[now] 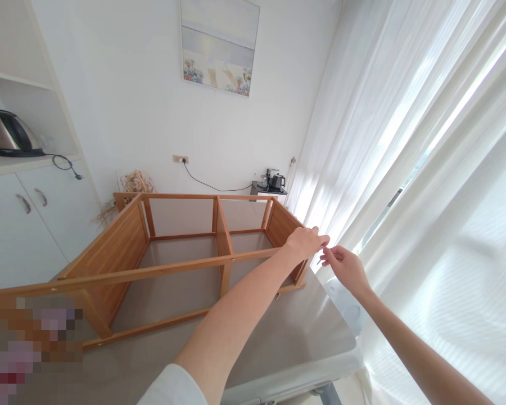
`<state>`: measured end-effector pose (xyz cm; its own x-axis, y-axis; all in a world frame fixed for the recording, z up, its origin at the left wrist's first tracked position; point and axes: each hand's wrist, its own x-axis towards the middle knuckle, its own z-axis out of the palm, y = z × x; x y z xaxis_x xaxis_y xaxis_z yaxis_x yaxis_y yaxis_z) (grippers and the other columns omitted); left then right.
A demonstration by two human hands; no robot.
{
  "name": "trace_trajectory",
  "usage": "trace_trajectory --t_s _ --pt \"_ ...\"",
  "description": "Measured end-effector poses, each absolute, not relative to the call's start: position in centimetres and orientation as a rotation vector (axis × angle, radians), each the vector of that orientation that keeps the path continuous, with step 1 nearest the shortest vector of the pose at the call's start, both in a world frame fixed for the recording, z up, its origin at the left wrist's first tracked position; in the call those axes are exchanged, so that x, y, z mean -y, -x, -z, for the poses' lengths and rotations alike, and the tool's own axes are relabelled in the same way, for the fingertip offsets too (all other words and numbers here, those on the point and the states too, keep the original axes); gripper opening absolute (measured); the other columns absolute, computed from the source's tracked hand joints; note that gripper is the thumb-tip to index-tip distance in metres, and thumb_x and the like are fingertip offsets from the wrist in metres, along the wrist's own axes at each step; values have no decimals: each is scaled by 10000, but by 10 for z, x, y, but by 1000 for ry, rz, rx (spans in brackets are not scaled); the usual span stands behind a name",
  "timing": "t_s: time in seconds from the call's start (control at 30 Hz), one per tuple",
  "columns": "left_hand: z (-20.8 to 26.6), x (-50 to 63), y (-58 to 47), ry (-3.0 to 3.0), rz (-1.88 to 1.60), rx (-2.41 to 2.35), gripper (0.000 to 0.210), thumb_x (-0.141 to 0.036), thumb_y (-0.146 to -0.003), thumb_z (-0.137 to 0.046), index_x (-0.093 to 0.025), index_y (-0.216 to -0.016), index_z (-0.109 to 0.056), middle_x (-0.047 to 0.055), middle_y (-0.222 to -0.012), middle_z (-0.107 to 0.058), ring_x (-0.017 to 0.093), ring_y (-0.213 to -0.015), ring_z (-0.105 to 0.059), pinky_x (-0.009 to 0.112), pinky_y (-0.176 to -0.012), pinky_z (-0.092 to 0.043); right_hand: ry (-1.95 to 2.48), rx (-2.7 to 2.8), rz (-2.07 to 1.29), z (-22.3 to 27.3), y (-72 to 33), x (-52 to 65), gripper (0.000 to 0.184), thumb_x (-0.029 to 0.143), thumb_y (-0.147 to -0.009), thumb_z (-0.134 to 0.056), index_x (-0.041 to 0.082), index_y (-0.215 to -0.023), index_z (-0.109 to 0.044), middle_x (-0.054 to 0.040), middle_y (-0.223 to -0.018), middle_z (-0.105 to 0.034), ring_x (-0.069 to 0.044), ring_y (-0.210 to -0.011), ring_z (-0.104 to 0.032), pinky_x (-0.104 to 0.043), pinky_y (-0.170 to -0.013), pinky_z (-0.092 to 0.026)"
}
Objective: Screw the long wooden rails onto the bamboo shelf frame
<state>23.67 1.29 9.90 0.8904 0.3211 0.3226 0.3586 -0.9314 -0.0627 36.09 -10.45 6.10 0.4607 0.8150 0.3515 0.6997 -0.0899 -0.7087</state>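
Upper left: electric kettle. Centre: wooden shelf frame lying across grey tabletop. Left hand at frame's right end, grip unclear. Right hand, right of centre, fingertips pinching thin rod.

My brown wooden frame lies on a grey table, panels upright. By its right end I hold a thin, indistinct piece.
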Motion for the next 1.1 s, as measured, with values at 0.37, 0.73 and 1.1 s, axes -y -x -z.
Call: trace_trajectory --t_s 0.37,0.73,1.1 --pt "-98 -14 -238 2932 492 516 224 -342 -1004 -426 -279 -1123 -606 75 -1079 -599 228 -910 -655 341 -730 -505 1856 1807 789 -42 -377 103 339 365 -1037 -352 206 -904 -621 -65 -779 -696 -208 -640 -580 -335 -682 -377" --pt "-100 -13 -237 2945 452 522 238 -341 -1012 -403 -279 -1132 -600 77 -1096 -596 223 -933 -647 332 -748 -503 1730 2058 1111 -47 -387 105 321 37 -951 -321 175 -909 -608 -39 -692 -583 -177 -661 -524 -327 -708 -328" --pt "-99 -14 -237 2932 480 515 224 -338 -1007 -419 -276 -1116 -604 70 -1076 -602 223 -903 -653 330 -724 -504 1716 2145 1098 -55 -387 105 389 -4 -924 -302 164 -1085 -614 -103 -859 -679 -210 -749 -581 -355 -707 -342"
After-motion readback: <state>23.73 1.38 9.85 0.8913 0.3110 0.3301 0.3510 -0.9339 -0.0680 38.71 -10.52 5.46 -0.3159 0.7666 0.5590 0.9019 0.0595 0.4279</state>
